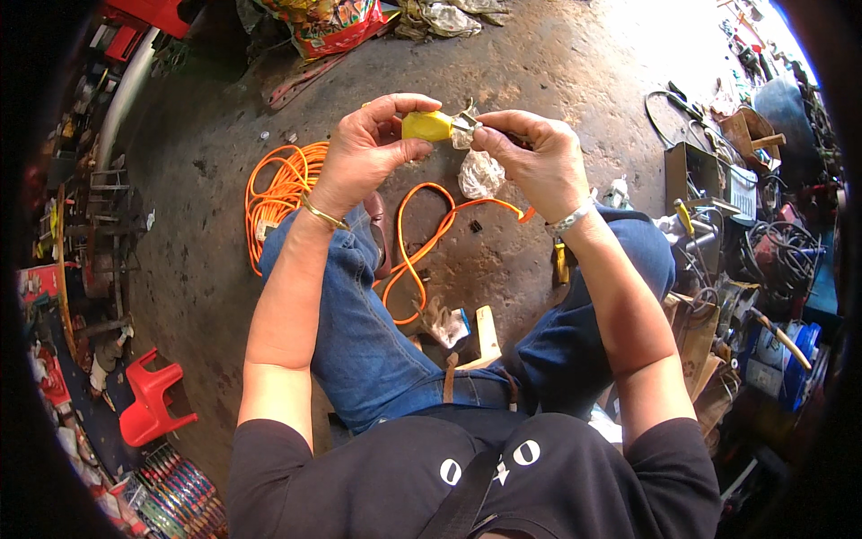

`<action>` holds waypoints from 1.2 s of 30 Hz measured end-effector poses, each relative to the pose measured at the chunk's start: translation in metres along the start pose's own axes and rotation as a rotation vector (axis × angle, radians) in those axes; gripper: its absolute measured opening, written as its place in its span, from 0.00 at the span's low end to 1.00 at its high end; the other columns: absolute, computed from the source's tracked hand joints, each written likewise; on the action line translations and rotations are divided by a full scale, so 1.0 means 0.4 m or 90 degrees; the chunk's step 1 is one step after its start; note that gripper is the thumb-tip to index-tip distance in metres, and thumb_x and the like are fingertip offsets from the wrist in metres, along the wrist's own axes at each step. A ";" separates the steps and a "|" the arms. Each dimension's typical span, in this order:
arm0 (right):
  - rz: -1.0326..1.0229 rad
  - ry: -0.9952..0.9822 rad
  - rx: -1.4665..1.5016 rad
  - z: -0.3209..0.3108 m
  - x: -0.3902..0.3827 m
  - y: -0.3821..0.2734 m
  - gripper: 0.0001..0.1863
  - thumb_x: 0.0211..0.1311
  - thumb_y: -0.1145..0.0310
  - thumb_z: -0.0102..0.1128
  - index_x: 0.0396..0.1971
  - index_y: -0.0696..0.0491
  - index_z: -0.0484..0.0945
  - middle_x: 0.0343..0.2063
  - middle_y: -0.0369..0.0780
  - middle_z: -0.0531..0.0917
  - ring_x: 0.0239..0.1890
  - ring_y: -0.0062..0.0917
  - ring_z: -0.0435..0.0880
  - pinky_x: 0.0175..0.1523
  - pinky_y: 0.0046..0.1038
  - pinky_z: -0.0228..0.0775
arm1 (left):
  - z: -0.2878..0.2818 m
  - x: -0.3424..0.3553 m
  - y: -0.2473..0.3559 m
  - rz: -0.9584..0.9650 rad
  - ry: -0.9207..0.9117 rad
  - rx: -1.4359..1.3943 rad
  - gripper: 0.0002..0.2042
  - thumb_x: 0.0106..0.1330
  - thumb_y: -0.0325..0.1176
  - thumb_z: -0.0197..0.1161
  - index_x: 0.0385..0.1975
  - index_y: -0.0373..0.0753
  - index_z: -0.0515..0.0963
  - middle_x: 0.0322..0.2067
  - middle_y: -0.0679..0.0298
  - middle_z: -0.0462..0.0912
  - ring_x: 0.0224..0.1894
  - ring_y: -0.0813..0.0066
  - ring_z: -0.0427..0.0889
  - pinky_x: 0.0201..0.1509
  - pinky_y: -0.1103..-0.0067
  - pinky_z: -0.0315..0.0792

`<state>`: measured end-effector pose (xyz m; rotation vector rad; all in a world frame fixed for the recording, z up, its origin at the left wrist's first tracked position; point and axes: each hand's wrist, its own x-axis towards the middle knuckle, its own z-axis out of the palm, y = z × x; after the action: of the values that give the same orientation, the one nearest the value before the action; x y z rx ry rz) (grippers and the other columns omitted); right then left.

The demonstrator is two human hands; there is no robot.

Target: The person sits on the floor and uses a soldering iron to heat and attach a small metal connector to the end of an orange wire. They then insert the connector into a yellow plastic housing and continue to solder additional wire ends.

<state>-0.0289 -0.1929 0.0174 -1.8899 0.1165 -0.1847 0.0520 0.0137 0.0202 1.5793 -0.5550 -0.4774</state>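
Note:
Raised over the floor ahead of me, my left hand [368,148] pinches a small rounded yellow piece [426,126] between thumb and fingertips. A short grey metal part [461,124] sticks out of its right end. My right hand [536,153] meets it there, thumb and forefinger closed together at the metal tip. Whether the right fingers grip that tip or a separate small part is hidden. Beneath the hands a crumpled clear plastic bag [481,175] lies on the floor. An orange cable [422,256] loops between my knees.
More orange cable is coiled [278,184] beside my left knee. A red plastic stool [153,398] stands at the left. Tools, a metal box [691,175] and black cables [779,260] crowd the right side. A colourful sack [328,22] lies at the far edge.

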 end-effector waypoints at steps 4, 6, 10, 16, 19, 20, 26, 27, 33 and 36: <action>-0.083 0.005 -0.106 0.003 -0.009 -0.011 0.11 0.59 0.69 0.66 0.39 0.57 0.84 0.28 0.39 0.87 0.31 0.14 0.84 0.35 0.17 0.75 | 0.003 0.001 -0.006 -0.006 0.005 0.004 0.20 0.57 0.18 0.65 0.51 0.36 0.75 0.43 0.65 0.81 0.43 0.81 0.79 0.47 0.83 0.79; -0.172 0.033 -0.183 0.002 -0.011 -0.014 0.10 0.58 0.68 0.66 0.38 0.56 0.84 0.26 0.44 0.85 0.27 0.23 0.85 0.33 0.22 0.75 | 0.005 0.000 -0.008 -0.011 0.010 0.006 0.19 0.58 0.19 0.65 0.51 0.36 0.75 0.43 0.65 0.81 0.43 0.81 0.79 0.47 0.82 0.79; -0.238 0.005 -0.281 -0.007 -0.009 -0.014 0.10 0.58 0.67 0.64 0.38 0.55 0.83 0.26 0.47 0.83 0.26 0.34 0.84 0.33 0.28 0.75 | 0.015 -0.002 -0.009 0.024 0.016 0.038 0.18 0.58 0.18 0.64 0.50 0.36 0.76 0.43 0.66 0.80 0.44 0.80 0.79 0.48 0.82 0.79; -0.252 -0.043 -0.319 -0.031 -0.003 -0.009 0.10 0.59 0.65 0.62 0.36 0.56 0.83 0.26 0.45 0.82 0.27 0.38 0.83 0.34 0.32 0.74 | 0.031 -0.002 -0.010 0.062 0.036 0.053 0.17 0.55 0.15 0.64 0.45 0.37 0.79 0.41 0.68 0.79 0.41 0.82 0.80 0.46 0.84 0.78; -0.309 -0.059 -0.323 -0.036 -0.001 -0.007 0.10 0.60 0.65 0.61 0.35 0.56 0.82 0.26 0.44 0.82 0.28 0.38 0.82 0.35 0.33 0.74 | 0.024 -0.001 -0.009 0.070 -0.005 0.075 0.18 0.56 0.16 0.64 0.47 0.36 0.77 0.44 0.67 0.78 0.45 0.80 0.79 0.51 0.83 0.77; -0.326 -0.066 -0.331 -0.037 -0.001 -0.007 0.10 0.60 0.65 0.61 0.35 0.56 0.82 0.27 0.44 0.82 0.29 0.38 0.82 0.35 0.33 0.74 | 0.021 -0.001 -0.009 0.072 -0.025 0.087 0.18 0.57 0.16 0.64 0.48 0.35 0.76 0.46 0.66 0.78 0.47 0.79 0.78 0.53 0.82 0.76; -0.247 -0.092 -0.318 -0.033 0.001 0.000 0.10 0.59 0.62 0.58 0.34 0.52 0.82 0.32 0.44 0.83 0.35 0.40 0.83 0.41 0.37 0.75 | 0.015 -0.005 -0.009 0.123 -0.043 0.119 0.18 0.56 0.17 0.65 0.48 0.35 0.76 0.47 0.66 0.77 0.48 0.78 0.78 0.53 0.83 0.75; -0.243 -0.084 -0.307 -0.031 0.002 0.000 0.10 0.59 0.63 0.60 0.34 0.53 0.82 0.30 0.44 0.82 0.33 0.39 0.82 0.39 0.34 0.75 | 0.016 -0.005 -0.009 0.111 -0.039 0.117 0.18 0.56 0.17 0.65 0.48 0.35 0.76 0.47 0.66 0.77 0.48 0.78 0.78 0.53 0.83 0.75; -0.265 -0.006 -0.216 -0.016 0.005 0.000 0.07 0.60 0.68 0.63 0.35 0.55 0.81 0.25 0.42 0.81 0.28 0.29 0.82 0.34 0.26 0.73 | 0.019 -0.004 -0.005 0.039 -0.051 0.065 0.19 0.58 0.20 0.65 0.51 0.35 0.75 0.44 0.66 0.79 0.45 0.80 0.79 0.50 0.83 0.76; -0.244 0.019 -0.194 -0.010 0.002 -0.001 0.06 0.60 0.70 0.63 0.36 0.55 0.80 0.25 0.40 0.81 0.25 0.22 0.81 0.31 0.23 0.73 | 0.021 -0.003 -0.001 -0.023 -0.039 0.017 0.19 0.59 0.21 0.65 0.51 0.35 0.74 0.42 0.65 0.80 0.42 0.80 0.80 0.47 0.83 0.78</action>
<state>-0.0289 -0.1964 0.0191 -2.2010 -0.2105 -0.4780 0.0460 0.0077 0.0192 1.6073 -0.5818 -0.5493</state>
